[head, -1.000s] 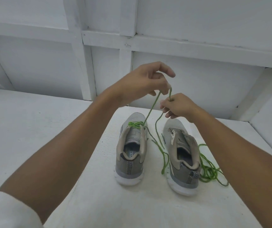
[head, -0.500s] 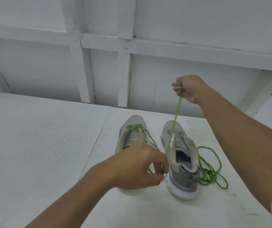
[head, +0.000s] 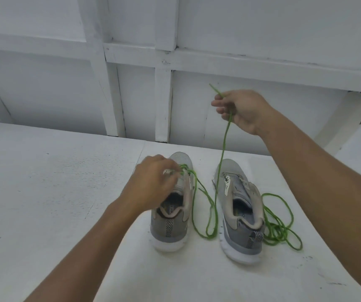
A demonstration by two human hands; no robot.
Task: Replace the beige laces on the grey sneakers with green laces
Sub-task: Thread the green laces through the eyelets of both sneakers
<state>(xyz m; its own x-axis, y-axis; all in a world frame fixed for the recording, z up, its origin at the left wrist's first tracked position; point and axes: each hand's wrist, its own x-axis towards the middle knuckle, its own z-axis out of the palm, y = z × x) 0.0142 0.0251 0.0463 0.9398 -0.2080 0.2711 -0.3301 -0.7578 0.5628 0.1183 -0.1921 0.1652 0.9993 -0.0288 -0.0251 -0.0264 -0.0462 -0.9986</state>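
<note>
Head view: the right hand (head: 244, 110) is raised above the shoes, its fingers curled round the green lace (head: 223, 153), whose tip sticks up past the knuckles. The left hand (head: 153, 182) is down on the front eyelets of the left sneaker (head: 171, 227) with its fingers bent. Blur hides whether they pinch the lace or only the eyelet edge.

The step looks like drawing the lace through the lowest eyelets. To do it well, the left hand should pin the shoe while the right pulls steadily, taking up the slack loop lying between the heels and keeping the two ends even.

From the right hand the lace drops almost straight down, trails between the shoes, loops near the heels and climbs back to the left sneaker's eyelets. Both sneakers stand upright on the white table (head: 55, 192), toes toward the wall, heels toward the wearer, long axes nearly parallel. The right sneaker (head: 238, 214) is unlaced, and a second green lace (head: 277, 229) lies tangled just beside it.
</note>
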